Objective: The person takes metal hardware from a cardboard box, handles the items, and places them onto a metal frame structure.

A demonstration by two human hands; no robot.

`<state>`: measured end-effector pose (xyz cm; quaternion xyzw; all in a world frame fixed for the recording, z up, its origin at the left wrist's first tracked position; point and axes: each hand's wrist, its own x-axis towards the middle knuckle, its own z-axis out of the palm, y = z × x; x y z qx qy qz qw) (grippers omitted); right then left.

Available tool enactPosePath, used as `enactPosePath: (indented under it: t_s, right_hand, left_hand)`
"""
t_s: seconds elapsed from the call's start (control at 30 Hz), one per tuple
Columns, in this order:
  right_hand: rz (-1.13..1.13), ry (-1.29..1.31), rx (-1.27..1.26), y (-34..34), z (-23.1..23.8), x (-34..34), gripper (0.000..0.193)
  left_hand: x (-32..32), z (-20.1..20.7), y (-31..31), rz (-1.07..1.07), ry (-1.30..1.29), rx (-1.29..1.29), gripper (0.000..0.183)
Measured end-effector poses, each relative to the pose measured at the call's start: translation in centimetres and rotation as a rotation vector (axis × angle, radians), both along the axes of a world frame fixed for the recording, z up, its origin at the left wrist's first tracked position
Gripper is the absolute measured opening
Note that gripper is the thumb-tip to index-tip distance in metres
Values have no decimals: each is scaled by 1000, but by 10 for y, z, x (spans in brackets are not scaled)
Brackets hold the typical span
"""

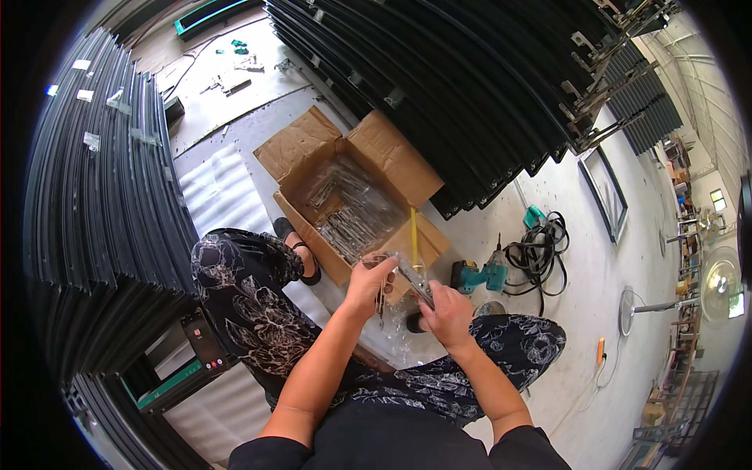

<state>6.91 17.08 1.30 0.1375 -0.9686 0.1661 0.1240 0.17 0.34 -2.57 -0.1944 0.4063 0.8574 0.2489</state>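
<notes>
Over the near edge of an open cardboard box [395,160], my two hands hold a slim silver metal hardware piece [413,279]. The fingers of my left hand [370,287] are closed on its upper end, with thin metal strips [381,301] hanging below the palm. Clear crinkled plastic shows around the hands; whether it wraps the piece I cannot tell. My right hand [448,316] pinches the lower end. Inside the box lie many similar metal pieces [348,229], some in clear plastic bags.
Right of the box, a teal cordless drill [487,274] stands near a coiled black cable [539,254]. A yellow strip [414,235] crosses a box flap. Stacks of black frames [102,180] rise at left and upper right [462,102]. A fan [630,312] stands farther right.
</notes>
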Motion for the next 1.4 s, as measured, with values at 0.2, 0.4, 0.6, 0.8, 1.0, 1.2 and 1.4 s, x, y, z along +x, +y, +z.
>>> enactPosePath:
  t_s: [0.2, 0.4, 0.6, 0.8, 1.0, 1.2, 1.4]
  right_hand:
    - [-9, -59, -231, 3, -1, 1, 34]
    - [-114, -454, -894, 9, -18, 0, 31]
    - [-261, -737, -880, 23, -14, 6, 18]
    - [-373, -502, -814, 48, 2, 4, 11]
    - [-372, -188, -563, 46, 13, 17, 11]
    - [-555, -267, -952, 50, 17, 9, 10]
    - [-523, 156, -538, 60, 32, 10, 9]
  left_hand:
    - [-2, 6, -6, -38, 29, 139, 17]
    - [-8, 6, -10, 70, 146, 77, 18]
    - [-11, -3, -19, 262, 122, -48, 15]
    - [-10, -1, -23, 228, 84, -125, 14]
    - [-9, 12, -15, 340, 296, -296, 16]
    - [-10, 18, -7, 283, 569, -434, 19]
    - [-29, -25, -57, 749, 318, -461, 15]
